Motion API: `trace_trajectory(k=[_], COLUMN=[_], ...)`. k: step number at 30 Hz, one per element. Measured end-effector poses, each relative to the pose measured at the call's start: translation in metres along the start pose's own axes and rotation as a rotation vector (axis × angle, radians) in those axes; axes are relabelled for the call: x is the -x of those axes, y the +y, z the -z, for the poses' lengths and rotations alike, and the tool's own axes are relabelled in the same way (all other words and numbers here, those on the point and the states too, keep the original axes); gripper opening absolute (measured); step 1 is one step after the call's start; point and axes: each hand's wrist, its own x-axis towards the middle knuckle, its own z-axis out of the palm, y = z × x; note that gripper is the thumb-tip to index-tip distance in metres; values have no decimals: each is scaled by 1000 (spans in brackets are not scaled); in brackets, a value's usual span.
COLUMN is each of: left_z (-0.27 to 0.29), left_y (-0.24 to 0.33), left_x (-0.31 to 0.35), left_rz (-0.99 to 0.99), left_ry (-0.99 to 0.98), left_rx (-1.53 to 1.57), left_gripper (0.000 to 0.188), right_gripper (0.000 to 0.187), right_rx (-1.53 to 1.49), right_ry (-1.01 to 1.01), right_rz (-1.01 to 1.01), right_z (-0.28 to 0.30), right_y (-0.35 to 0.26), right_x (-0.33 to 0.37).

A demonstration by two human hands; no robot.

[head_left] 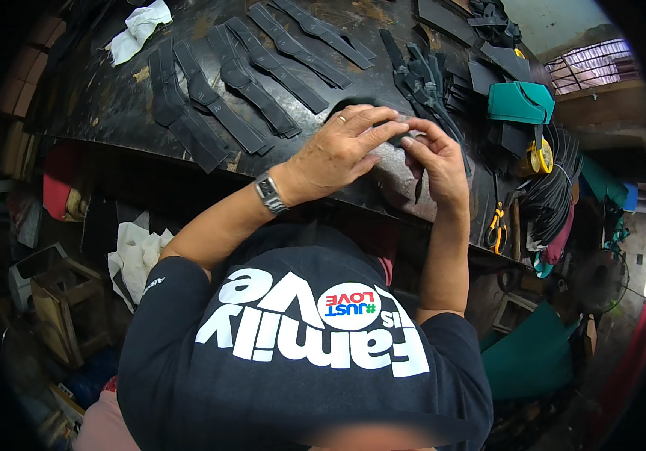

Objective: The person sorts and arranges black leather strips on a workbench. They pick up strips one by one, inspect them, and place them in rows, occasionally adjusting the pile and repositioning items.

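My left hand [338, 152], with a watch at its wrist, and my right hand [443, 161] come together near the table's front edge. Between their fingertips is a thin black strip [418, 189], its lower end hanging below my right fingers. Both hands are closed in a pinch, and most of what they hold is hidden behind the fingers. A grey stone-like block [402, 177] sits under the hands. Left of them, several black straps with wider middle sections [246, 83] lie in a row on the dark table [113, 113].
Yellow-handled scissors [496, 229] lie near the front right edge. Beyond my right hand are a heap of black strips [422, 79], a teal case [520, 102], yellow tape rolls [539, 156] and a black cord bundle [559, 184]. A white cloth [139, 31] lies at the far left.
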Motion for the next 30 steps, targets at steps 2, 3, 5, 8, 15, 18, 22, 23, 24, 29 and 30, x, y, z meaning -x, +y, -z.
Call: trace_trajectory(k=[2, 3, 5, 8, 15, 18, 22, 23, 24, 29, 30], left_z=[-10, -12, -14, -16, -7, -3, 7, 12, 18, 47, 52], left_y=[-5, -9, -11, -3, -24, -28, -32, -34, -38, -60, -65], left_x=[4, 6, 12, 26, 36, 42, 41, 41, 39, 41, 43], left_rz=[0, 13, 20, 420, 968, 983, 987, 1028, 1054, 991, 979], left_ry=[21, 8, -21, -66, 190, 248, 288, 299, 318, 397, 412], left_rx=[-29, 3, 46, 416, 1467, 1438, 1364, 1361, 1362, 1118, 1115], left_gripper=[49, 48, 34, 25, 14, 12, 23, 25, 26, 23, 20], right_gripper=[24, 24, 28, 37, 44, 37, 32, 31, 31, 29, 29], right_rx=[-31, -97, -209, -497, -77, -188, -291, -335, -344, -390, -396], right_ry=[19, 13, 11, -136, 71, -115, -152, -168, -202, -269, -279], right_rz=[-66, -76, -105, 28, 188, -71, -173, -209, -224, -295, -304], right_z=[-11, -16, -24, -33, -40, -54, -65, -67, -68, -76, -78], right_y=[-8, -11, -15, -14, -3, 10, 18, 18, 18, 20, 21], right_x=[6, 9, 12, 11, -6, 3, 0, -1, -2, -6, -7])
